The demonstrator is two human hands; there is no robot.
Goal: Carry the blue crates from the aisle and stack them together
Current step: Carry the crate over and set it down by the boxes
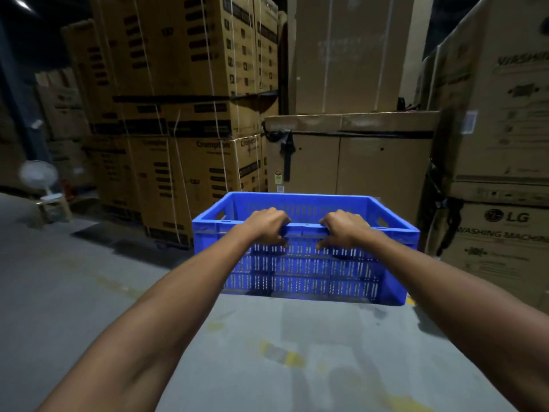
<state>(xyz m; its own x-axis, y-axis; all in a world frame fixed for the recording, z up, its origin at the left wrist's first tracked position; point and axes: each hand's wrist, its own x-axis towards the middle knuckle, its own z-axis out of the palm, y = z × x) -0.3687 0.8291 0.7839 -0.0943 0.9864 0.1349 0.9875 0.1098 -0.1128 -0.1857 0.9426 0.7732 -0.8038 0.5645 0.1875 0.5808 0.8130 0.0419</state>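
One blue slotted plastic crate [303, 272] is in front of me, at the middle of the view, and it looks empty. Both my arms reach out to its near long rim. My left hand [267, 226] grips that rim left of its middle, fingers curled over the top edge. My right hand [344, 228] grips the same rim a little to the right. The crate's bottom edge lines up with the grey concrete floor [89, 278]; I cannot tell whether it rests on it or hangs just above. No other blue crate shows.
Tall stacks of strapped cardboard cartons [184, 129] stand behind the crate on the left. A wide brown carton [356, 162] is straight behind it, and washing-machine boxes [502, 227] crowd the right. A white pedestal fan [40, 176] stands far left. Yellow paint marks the floor.
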